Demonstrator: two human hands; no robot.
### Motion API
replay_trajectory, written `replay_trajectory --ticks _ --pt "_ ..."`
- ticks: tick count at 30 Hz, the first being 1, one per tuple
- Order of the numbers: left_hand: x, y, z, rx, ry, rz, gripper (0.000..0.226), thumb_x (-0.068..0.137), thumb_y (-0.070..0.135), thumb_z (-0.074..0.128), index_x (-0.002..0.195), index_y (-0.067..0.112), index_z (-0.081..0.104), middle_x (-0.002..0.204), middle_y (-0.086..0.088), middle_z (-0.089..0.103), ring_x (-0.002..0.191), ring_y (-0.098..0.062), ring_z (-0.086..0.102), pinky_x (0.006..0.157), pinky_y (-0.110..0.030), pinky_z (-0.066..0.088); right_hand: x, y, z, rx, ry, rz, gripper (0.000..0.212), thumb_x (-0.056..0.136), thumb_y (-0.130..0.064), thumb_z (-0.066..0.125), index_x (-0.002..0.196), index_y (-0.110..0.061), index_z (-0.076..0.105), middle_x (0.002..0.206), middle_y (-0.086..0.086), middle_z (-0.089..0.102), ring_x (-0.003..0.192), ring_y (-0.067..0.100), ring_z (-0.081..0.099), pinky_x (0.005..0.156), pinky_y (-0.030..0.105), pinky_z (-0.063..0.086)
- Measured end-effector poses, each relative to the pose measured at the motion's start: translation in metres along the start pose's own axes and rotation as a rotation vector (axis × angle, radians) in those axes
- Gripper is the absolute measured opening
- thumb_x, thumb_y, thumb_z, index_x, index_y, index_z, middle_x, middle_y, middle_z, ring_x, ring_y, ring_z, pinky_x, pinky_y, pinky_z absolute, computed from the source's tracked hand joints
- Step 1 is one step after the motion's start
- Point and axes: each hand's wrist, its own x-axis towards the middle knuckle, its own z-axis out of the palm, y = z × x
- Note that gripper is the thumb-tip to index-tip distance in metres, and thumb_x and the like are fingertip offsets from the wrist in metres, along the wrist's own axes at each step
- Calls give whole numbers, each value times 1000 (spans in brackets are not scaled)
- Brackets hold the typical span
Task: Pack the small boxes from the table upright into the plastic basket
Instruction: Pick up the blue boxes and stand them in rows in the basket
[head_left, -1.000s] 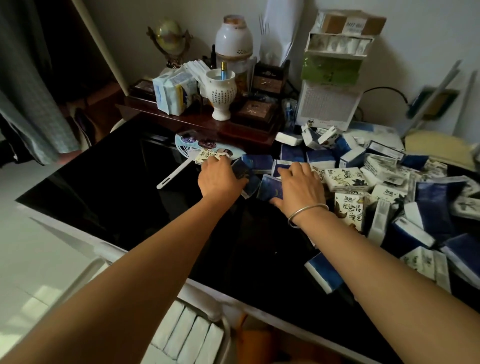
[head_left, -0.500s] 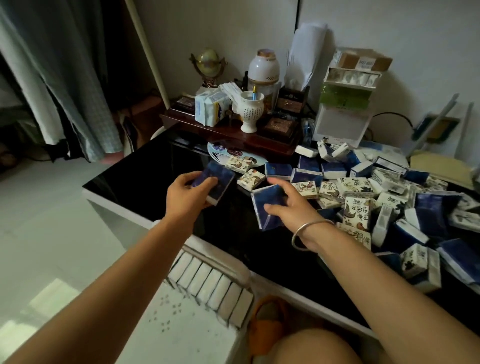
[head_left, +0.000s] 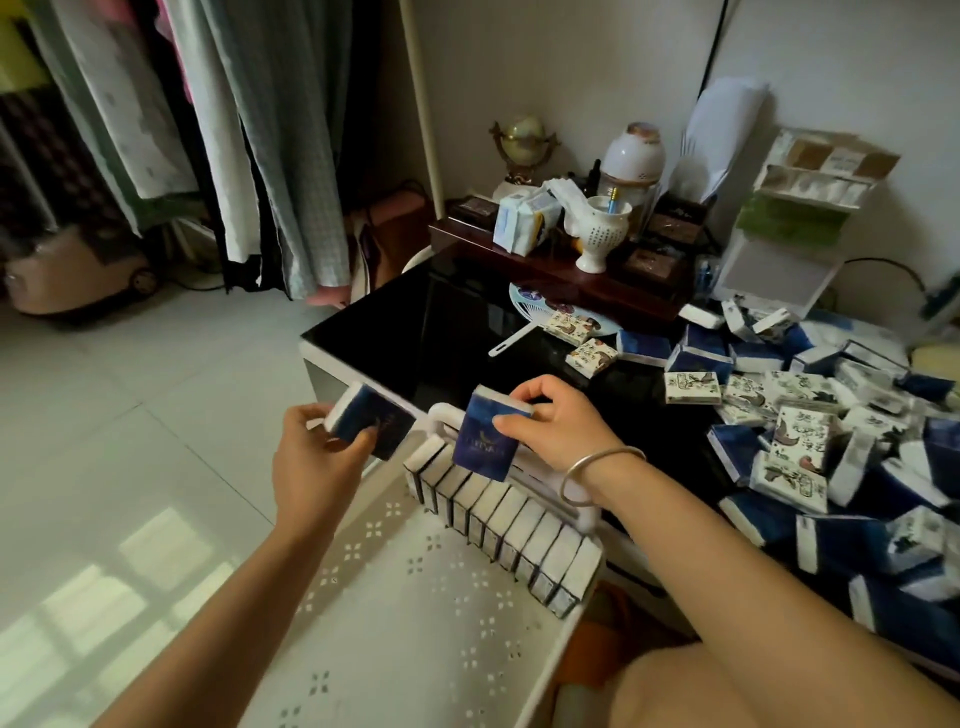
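each hand grips blue box over basket

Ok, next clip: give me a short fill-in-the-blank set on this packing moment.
1. The box in the left hand and the box in the right hand are both dark ____ in colour.
2. The packed boxes in the white basket stand upright in one ____ along its table-side wall.
3. The silver bracelet is on the ____ wrist.
4. The unpacked pile lies on a table with a glossy ____ top.
Missing words: blue; row; right; black.
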Motion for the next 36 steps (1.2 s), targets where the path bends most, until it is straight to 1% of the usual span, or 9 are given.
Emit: replay_trajectory --ticks 5,11,14,17,21,27,30,34,36 --pt "0 -15 15 204 3 147 34 81 15 72 110 24 56 93 0 70 79 -20 66 69 -33 51 11 0 18 -41 33 -67 21 81 -15 72 95 -18 56 89 0 68 76 8 61 67 20 47" --pt "0 -19 33 357 -19 245 24 85 22 63 107 29 59 93 1 71 78 -26 64 65 -37 52 29 6 19 7 215 -151 27 77 -15 76 89 -25 55 89 1 70 85 22 67 80 47 56" --pt "-3 -19 40 389 -54 263 20 86 23 61 105 29 59 91 2 70 82 -27 63 63 -35 47 34 5 19 -37 283 -250 34 79 -13 73 106 -24 55 87 -4 70 84 16 67 81 46 55" --pt "-5 -26 48 325 -103 188 23 85 20 62 106 28 61 90 1 71 84 -28 65 65 -33 46 39 1 26 -116 259 -329 39 82 -9 68 114 -27 55 94 -4 66 89 15 64 83 43 54" --pt "-11 -35 54 186 -165 67 29 84 17 62 111 28 64 90 8 69 87 -18 67 77 -34 54 46 -5 42 -208 188 -428 28 83 -4 66 105 -18 58 98 -7 62 93 11 60 81 35 54" --pt "-26 -48 64 -87 -249 -129 13 95 39 53 102 34 63 91 14 67 90 -8 62 81 -31 50 58 -10 67 -438 -21 -491 31 85 1 56 110 -16 58 104 -4 61 97 19 60 84 34 51" --pt "-28 -48 67 -235 -218 -295 24 98 38 50 111 26 67 101 9 68 99 -11 59 85 -26 44 67 -9 71 -640 -192 -480 34 85 3 50 111 -18 57 112 0 60 103 22 56 88 39 47" --pt "-29 -41 70 -343 -183 -483 24 96 34 56 83 16 65 74 4 54 77 -14 46 72 -28 40 78 -6 70 -875 -337 -471 35 86 2 50 113 -20 55 109 1 59 104 21 48 90 39 43" --pt "-27 -43 70 -391 -164 -552 20 93 35 62 93 16 68 86 1 65 86 -18 58 79 -32 47 83 -5 71 -918 -356 -486 36 86 0 51 113 -24 55 104 2 59 102 23 50 89 40 44"
